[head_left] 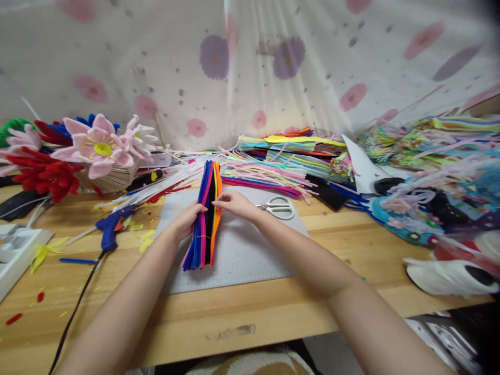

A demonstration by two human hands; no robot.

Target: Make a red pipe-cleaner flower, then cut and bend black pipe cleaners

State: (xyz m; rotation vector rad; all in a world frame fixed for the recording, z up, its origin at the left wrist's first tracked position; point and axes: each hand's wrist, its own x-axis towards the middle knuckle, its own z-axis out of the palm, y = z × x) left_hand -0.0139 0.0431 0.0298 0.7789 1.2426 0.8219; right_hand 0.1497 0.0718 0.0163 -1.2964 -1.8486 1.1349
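Observation:
A bundle of pipe cleaners [203, 229] in blue, purple, pink, black, yellow and orange is held upright over the grey cutting board [250, 260]. A thin band circles it near its lower end. My left hand [188, 220] grips the bundle from the left, with the thumb across the front. From the other side, my right hand [234, 204] pinches at the yellow and orange strands; its fingertips are partly hidden, so I cannot tell how many strands it holds. Scissors with pale handles [280, 208] lie on the board, just beyond my right wrist.
A blue glue gun [112, 227] with a black cord lies left of the board, among scraps. Fuzzy flowers [99, 146] stand at the back left. Heaps of pipe cleaners [269, 174] line the back. A white spool [449, 276] lies near the right edge.

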